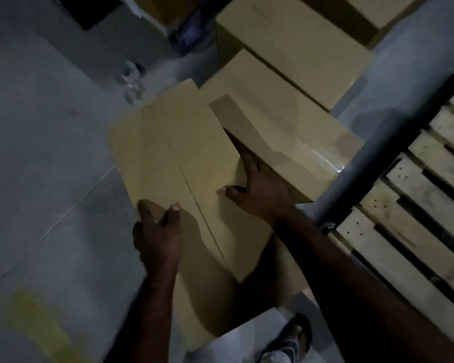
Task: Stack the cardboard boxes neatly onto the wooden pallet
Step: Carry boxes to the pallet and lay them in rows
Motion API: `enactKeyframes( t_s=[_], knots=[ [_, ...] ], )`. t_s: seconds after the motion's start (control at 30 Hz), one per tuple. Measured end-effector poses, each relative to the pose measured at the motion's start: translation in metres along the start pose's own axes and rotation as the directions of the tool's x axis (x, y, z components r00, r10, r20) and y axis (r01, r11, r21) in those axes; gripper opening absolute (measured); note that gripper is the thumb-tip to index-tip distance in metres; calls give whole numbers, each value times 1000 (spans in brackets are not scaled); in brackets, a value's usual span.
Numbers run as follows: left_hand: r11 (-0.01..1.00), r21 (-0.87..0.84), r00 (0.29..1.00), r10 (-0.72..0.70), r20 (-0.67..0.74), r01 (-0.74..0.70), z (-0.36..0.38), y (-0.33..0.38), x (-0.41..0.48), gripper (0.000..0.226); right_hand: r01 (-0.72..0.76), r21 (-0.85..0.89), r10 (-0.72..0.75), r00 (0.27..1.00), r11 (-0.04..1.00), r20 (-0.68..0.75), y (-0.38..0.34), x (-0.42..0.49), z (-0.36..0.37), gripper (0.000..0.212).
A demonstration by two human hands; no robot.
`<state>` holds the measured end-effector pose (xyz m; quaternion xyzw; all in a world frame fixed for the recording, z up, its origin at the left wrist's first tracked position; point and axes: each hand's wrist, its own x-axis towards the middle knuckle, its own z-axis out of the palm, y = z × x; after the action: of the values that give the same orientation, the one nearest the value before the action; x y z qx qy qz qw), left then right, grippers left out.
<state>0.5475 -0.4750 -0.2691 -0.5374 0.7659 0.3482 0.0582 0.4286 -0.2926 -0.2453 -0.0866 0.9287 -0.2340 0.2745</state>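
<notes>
Both hands on one cardboard box (173,158): left hand (156,231) curled over its near left corner, thumb on the top face, fingers wrapped past the edge; right hand (260,189) with thumb on the top and fingers tucked down into the gap between this box and the neighbouring box (286,142). Box sits among other boxes (294,48) on the grey floor (37,153); whether it is already clear of the floor cannot be told, the frame is blurred. Wooden pallet (417,205) lies to the right, beyond a dark bar (378,153), its visible slats bare. Judged step: securing the grip on a box for pickup. Next move calls for lifting with both hands level, swinging right over the bar, and setting the box square to a pallet corner so later boxes can butt against it.
</notes>
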Motion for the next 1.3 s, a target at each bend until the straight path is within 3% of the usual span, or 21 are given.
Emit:
enactKeyframes(
  t_s=[0.17, 0.3, 0.4, 0.5, 0.63, 0.8, 1.0, 1.2, 1.3],
  knots=[
    [986, 141, 996, 84, 27, -87, -75, 49, -14, 102, -38, 163, 45, 998, 986, -41, -41, -35, -49, 96],
    [955, 234, 982, 187, 9, -183, -144, 92, -45, 98, -9, 263, 7, 1000, 965, 9, -81, -76, -89, 105],
    [896, 359, 965, 252, 73, -261, -193, 134, -69, 97, -10, 304, 14, 1000, 953, -11, -102, -115, -126, 101],
    [839, 382, 922, 349, 166, -386, -229, 178, -101, 95, -69, 351, 85, 996, 934, -31, -117, -155, -172, 93],
    [753, 392, 848, 479, 225, -529, -260, 229, -148, 92, -100, 344, 163, 974, 934, -159, -126, -208, -233, 92],
    [636, 396, 748, 589, 305, -662, -278, 268, -218, 91, -142, 444, 300, 902, 885, -309, -118, -282, -277, 93],
    [429, 381, 569, 687, 451, -819, -264, 281, -314, 89, -173, 619, 501, 764, 766, -406, -74, -380, -277, 91],
    [144, 322, 308, 780, 544, -936, -223, 282, -421, 87, -128, 781, 701, 546, 611, -459, -19, -472, -253, 99],
    [-33, 270, 141, 788, 599, -962, -202, 282, -465, 88, -106, 843, 795, 412, 527, -445, -1, -507, -244, 97]
  ],
)
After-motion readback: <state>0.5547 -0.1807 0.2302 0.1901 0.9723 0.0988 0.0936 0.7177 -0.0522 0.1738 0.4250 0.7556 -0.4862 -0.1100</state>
